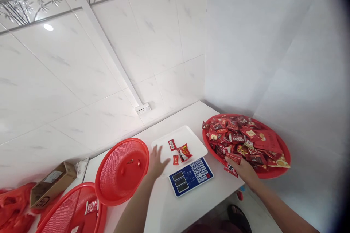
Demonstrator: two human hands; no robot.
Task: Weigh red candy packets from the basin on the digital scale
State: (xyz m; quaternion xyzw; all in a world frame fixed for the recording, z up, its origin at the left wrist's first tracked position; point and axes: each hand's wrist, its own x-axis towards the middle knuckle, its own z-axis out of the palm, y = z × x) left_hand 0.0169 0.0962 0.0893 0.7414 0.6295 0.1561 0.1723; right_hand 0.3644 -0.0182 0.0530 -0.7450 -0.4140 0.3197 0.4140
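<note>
My left hand [158, 162] hovers with its fingers spread at the left edge of the white tray [195, 142] of a digital scale, holding nothing. On that tray lie a few red wrapped snack packets [185, 152]. The scale's blue keypad panel [190, 176] faces me, its displays dark. My right hand [242, 167] is at the near rim of a large red basket [286, 153] heaped with red snack packets. Its fingers are closed on a red snack packet [231, 168]; part of it is hidden by the hand.
A red mesh basket [123, 182] with a small packet inside stands left of the scale. Another red basket [58, 209] holds a pink-and-white packet [91, 206]. Farther left are a cardboard box [53, 185] and red plastic bags [16, 204]. A tiled wall [153, 43] with a power socket [142, 108] rises behind the table.
</note>
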